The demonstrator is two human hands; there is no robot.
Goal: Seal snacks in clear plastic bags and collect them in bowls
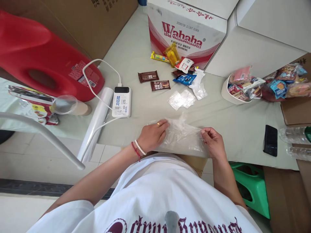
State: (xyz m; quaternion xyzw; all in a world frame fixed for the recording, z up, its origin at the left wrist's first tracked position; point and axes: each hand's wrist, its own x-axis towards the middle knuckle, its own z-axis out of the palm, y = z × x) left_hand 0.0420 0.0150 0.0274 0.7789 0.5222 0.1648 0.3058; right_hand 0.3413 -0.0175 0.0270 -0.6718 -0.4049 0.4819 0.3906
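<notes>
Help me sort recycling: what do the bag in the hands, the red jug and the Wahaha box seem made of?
Bag: probably thin plastic film; it is see-through, crinkled and shiny.
Red jug: likely hard molded plastic, smooth, softly shiny, with a built-in handle.
Wahaha box: apparently printed cardboard, fairly matte, with flat panels and crisp edges; a coating is possible.

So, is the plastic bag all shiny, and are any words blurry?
Head view: yes, pale glints show on the creases of the clear plastic bag at the person's hands; head view: the big "Wahaha" letters on the water box look crisp, but tiny wrapper print is too small to read.
</notes>
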